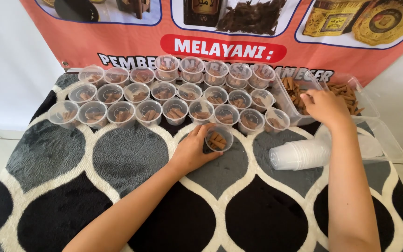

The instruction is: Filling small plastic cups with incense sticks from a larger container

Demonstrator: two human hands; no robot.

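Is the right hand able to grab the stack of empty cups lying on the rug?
Probably yes. The right hand is in the clear tray, and the stack of empty cups lies just below it with nothing between.

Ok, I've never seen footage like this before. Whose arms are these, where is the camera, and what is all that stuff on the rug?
There is one picture, taken by a camera worn on a person's head and looking down, so the two bare arms are that person's own. The left hand holds a small clear plastic cup with a few brown stick pieces in it, standing on a black, grey and white patterned rug. The right hand reaches into a clear tray of the same brown sticks. Behind the cup stand rows of filled cups. A stack of empty cups lies on its side beside the right arm. An orange banner hangs behind.
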